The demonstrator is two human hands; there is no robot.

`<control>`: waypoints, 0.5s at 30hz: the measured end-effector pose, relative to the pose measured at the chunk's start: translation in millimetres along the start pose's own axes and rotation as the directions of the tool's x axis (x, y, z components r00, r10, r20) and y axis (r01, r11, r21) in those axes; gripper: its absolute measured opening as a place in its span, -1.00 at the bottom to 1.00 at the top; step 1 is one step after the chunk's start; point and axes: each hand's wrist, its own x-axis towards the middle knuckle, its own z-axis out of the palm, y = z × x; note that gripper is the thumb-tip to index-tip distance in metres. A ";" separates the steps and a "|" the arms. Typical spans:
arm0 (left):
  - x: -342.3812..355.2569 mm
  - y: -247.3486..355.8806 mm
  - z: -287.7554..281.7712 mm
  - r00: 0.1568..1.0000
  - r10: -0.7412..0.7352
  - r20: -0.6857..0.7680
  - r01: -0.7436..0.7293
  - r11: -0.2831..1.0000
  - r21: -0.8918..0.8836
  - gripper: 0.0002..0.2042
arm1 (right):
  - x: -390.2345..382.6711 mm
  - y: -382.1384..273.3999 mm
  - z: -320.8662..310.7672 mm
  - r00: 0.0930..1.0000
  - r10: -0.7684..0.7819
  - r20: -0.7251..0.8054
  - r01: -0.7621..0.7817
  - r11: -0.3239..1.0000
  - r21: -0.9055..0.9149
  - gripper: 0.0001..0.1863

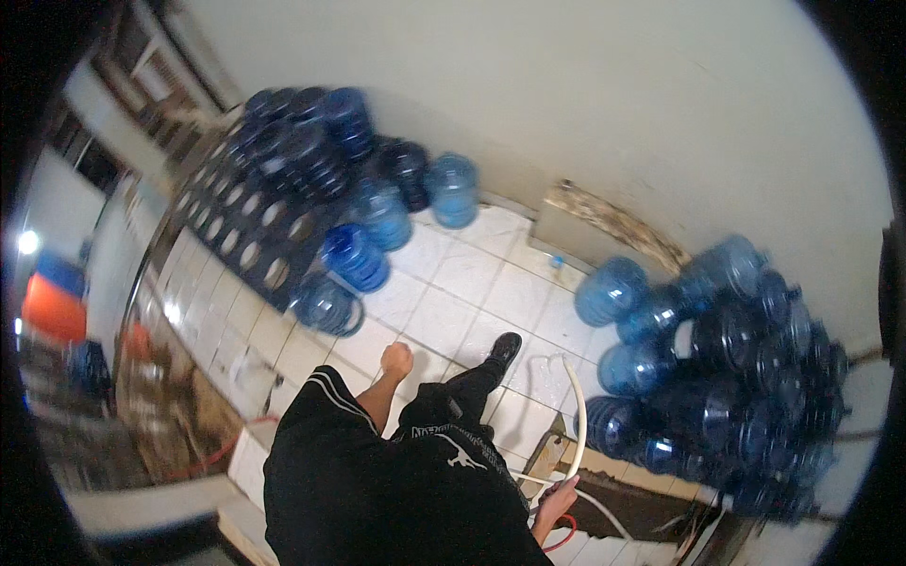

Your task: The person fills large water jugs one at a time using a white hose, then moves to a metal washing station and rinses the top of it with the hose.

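Observation:
My right hand [557, 500] is wrapped round a cream-coloured hose [578, 415], whose free end curves up and forward over the tiles. A clear streak shows beside the hose's tip; it looks like water. In front of my body my left hand [397, 361] is closed in a fist, and nothing shows in it. The nearest thing to it is a blue water jug [328, 306] lying on its side at the left. Past the hose, on the right, lies a large stack of blue water jugs [713, 344]. A single light blue jug [612, 291] stands at its edge.
A black perforated rack [250, 255] on the left bears several dark jugs. By the wall stands a worn concrete block [604, 226], with a small blue cap [557, 261] near it. A dark drain trench [604, 505] and a red hose [566, 533] lie at my right.

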 end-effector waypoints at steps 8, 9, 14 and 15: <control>-93.9 -152.9 -18.4 0.892 -0.447 0.070 0.445 0.839 -0.314 -0.75 | -18.7 -16.6 59.8 0.887 -0.276 0.371 0.355 0.920 -0.165 -0.42; -104.2 -169.8 -20.5 0.864 -0.502 0.042 0.486 0.808 -0.334 -0.75 | -26.3 -24.2 68.3 0.845 -0.304 0.440 0.404 0.902 -0.154 -0.42; -122.7 -246.8 -29.6 0.765 -0.643 -0.037 0.582 0.714 -0.390 -0.75 | -100.9 -92.7 132.7 0.717 -0.275 0.640 0.495 0.848 -0.189 -0.43; -118.7 -262.6 -35.1 0.752 -0.657 -0.043 0.589 0.701 -0.401 -0.75 | -109.3 -95.2 147.3 0.689 -0.280 0.668 0.524 0.830 -0.192 -0.43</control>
